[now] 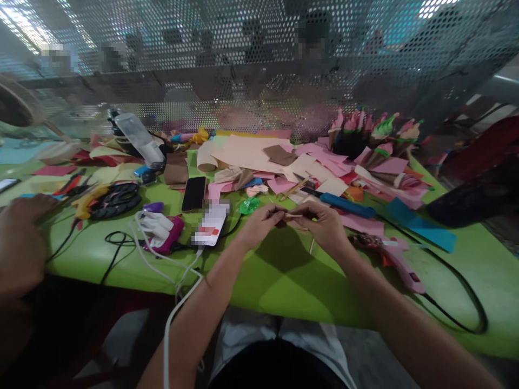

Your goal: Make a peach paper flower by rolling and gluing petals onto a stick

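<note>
While both hands (325, 222) pinch a small piece (294, 215) between them | look: thin, flat, pale peach | ends hidden

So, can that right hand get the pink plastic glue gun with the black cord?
Probably yes: the glue gun lies beside the right forearm, seemingly unblocked, though the right hand is pinching a small thin tan piece.

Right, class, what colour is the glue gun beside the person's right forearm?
The glue gun is mainly pink, seen best in the head view.
</note>
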Demonstrator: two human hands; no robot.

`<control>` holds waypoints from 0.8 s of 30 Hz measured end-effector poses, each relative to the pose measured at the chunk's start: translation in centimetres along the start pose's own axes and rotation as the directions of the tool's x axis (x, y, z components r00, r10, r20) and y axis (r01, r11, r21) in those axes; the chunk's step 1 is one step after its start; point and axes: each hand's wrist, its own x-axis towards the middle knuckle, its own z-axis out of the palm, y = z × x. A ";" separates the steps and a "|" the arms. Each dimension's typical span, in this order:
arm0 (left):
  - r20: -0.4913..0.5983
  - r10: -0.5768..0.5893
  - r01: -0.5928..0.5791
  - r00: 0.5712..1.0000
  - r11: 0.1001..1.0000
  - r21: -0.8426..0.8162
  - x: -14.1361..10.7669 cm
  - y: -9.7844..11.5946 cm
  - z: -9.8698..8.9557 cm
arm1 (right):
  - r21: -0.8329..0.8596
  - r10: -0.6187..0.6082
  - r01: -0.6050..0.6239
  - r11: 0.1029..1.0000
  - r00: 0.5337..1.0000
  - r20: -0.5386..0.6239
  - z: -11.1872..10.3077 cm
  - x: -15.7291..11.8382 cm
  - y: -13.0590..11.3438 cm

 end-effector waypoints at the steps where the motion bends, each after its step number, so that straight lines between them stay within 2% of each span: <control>1: -0.007 0.008 -0.008 1.000 1.000 0.015 0.0 -0.1 -0.1 | 0.020 0.026 -0.027 0.999 0.999 0.035 -0.2 0.1 0.1; 5: -0.033 0.049 -0.047 0.998 0.997 0.063 0.2 -0.3 -0.3 | 0.141 0.133 -0.157 0.977 0.977 0.166 -1.1 0.7 0.1; 8: -0.045 0.084 -0.080 0.995 0.993 0.086 0.2 -0.4 -0.3 | 0.118 0.205 -0.229 0.966 0.961 0.184 -1.2 0.9 -0.2; 10: -0.060 0.114 -0.106 0.992 0.987 0.123 0.2 -0.4 -0.2 | 0.078 0.215 -0.231 0.970 0.961 0.173 -1.1 0.9 -0.2; 13: -0.059 0.126 -0.117 0.990 0.983 0.139 0.1 -0.4 -0.1 | 0.034 0.157 -0.163 0.986 0.979 0.127 -0.8 0.7 -0.2; 17: -0.001 0.035 -0.035 0.999 0.997 0.069 0.0 -0.2 -0.2 | -0.163 0.002 0.010 0.987 0.997 0.073 -0.6 0.1 -0.5; 20: 0.067 -0.013 0.006 0.998 0.995 0.103 -0.1 0.1 -0.3 | -0.322 -0.137 0.163 0.933 0.985 0.102 -0.6 -0.4 -0.9; 24: 0.117 -0.011 -0.012 0.993 0.981 0.196 -0.4 0.6 -0.3 | -0.439 -0.276 0.329 0.836 0.944 0.183 -0.9 -0.6 -1.3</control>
